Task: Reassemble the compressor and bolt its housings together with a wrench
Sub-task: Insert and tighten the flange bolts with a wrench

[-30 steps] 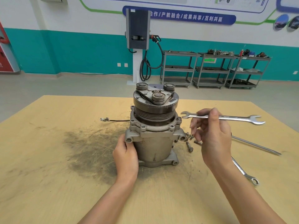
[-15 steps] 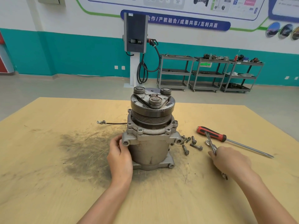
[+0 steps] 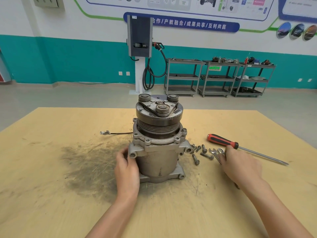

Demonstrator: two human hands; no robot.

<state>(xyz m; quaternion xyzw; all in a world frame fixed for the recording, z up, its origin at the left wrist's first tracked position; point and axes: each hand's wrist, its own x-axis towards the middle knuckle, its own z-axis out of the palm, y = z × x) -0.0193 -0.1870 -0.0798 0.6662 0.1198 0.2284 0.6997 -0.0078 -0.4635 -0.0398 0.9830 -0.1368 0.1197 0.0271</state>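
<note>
**Compressor upright on worktop, one hand bracing it, the other on the wrenches**

A grey compressor (image 3: 158, 143) stands upright at the centre of a tan worktop (image 3: 51, 169), pulley end up. The left hand (image 3: 127, 170) curls around its body at 9 o'clock. At 3 o'clock lie loose bolts (image 3: 200, 152), then two wrenches (image 3: 215, 152) with the right hand (image 3: 240, 164) resting on them, fingers bent; whether it grips them cannot be told. A red-handled screwdriver (image 3: 223, 140) lies just beyond.

Mostly hidden beneath the right hand (image 3: 240, 164): the shafts of the wrenches (image 3: 216, 152), grip on them impossible to judge; behind the compressor (image 3: 158, 143): the left hand (image 3: 127, 170)'s fingertips and the black wire (image 3: 118, 133)'s inner end.
</note>
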